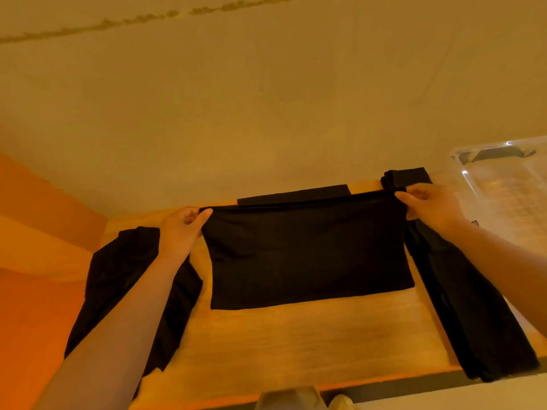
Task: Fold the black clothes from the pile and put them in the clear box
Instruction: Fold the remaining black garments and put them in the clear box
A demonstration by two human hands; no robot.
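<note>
Both hands pinch the top edge of one black cloth [307, 253]. Left hand [183, 229] nips the left corner between thumb and fingers, and right hand [429, 205] nips the right corner the same way. Between the two pinches the edge is pulled straight and tight. Below the pinches the cloth hangs down as a neat, flat rectangle, and its bottom part rests on the wooden table [296, 341]. It looks already doubled over, because a second layer shows along the top edge.

I think this piece is about half folded. It likely needs one more fold before it goes away.

Outside the left pinch lies a rumpled black pile [124, 279], soft and full of creases, so more clothes are waiting. Outside the right pinch, a long black piece [473, 321] stretches down the table edge, folded narrow. Just behind the right hand sits a small thick black stack [405, 176]. Past that hand stands the clear box [509, 184], shiny plastic with a dark handle. I cannot see any clothes inside it, so most of the job looks left to do.

All the cloth looks thin, smooth and dull black. The table is warm, yellow wood.
</note>
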